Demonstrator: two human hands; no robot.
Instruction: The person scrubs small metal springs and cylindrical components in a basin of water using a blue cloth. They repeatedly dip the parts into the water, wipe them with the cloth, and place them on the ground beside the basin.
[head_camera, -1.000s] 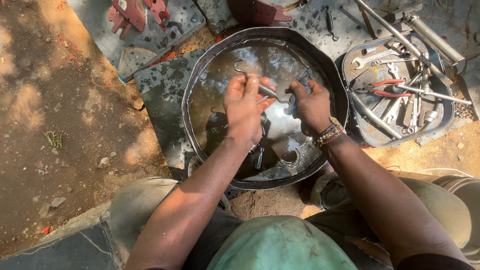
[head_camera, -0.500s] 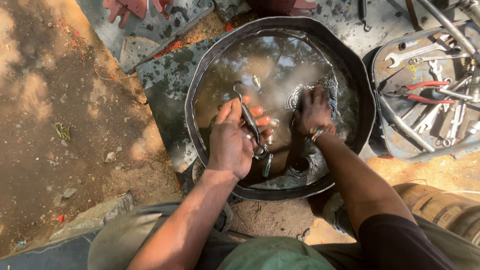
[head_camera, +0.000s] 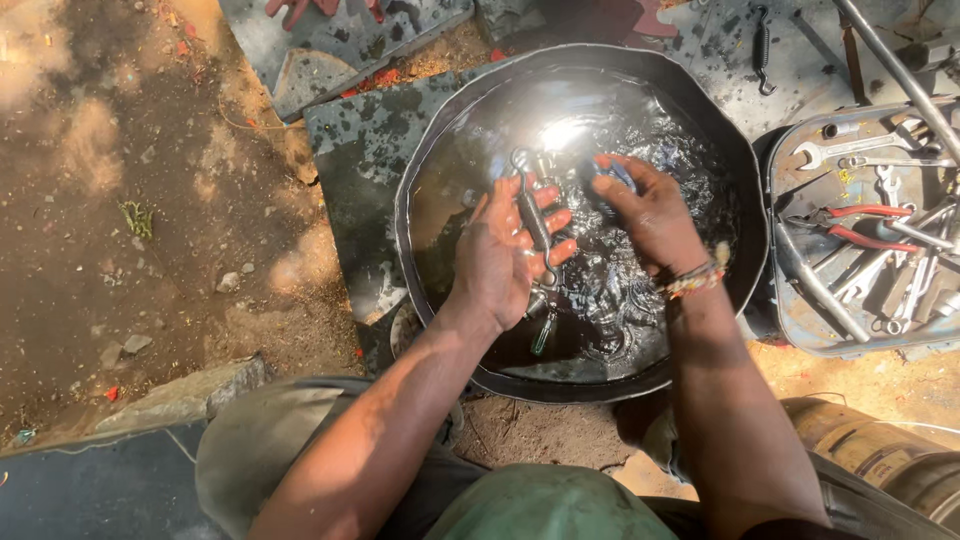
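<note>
Two hands over one basin (head_camera: 420, 180): left hand (head_camera: 505, 250) clasps one metal link (head_camera: 533, 215), right hand (head_camera: 650, 210) pinches something blue (head_camera: 612, 172).

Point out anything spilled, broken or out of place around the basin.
Nothing stands out. The dark liquid stays inside the basin. The left hand holds a metal part over it; the right hand grips a small blue thing. Tools lie jumbled but contained in the tray.

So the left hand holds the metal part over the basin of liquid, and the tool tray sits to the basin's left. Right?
Not quite. The head view shows the tool tray to the right of the basin, not the left. The rest holds: the left hand holds the metal part over the liquid.
</note>
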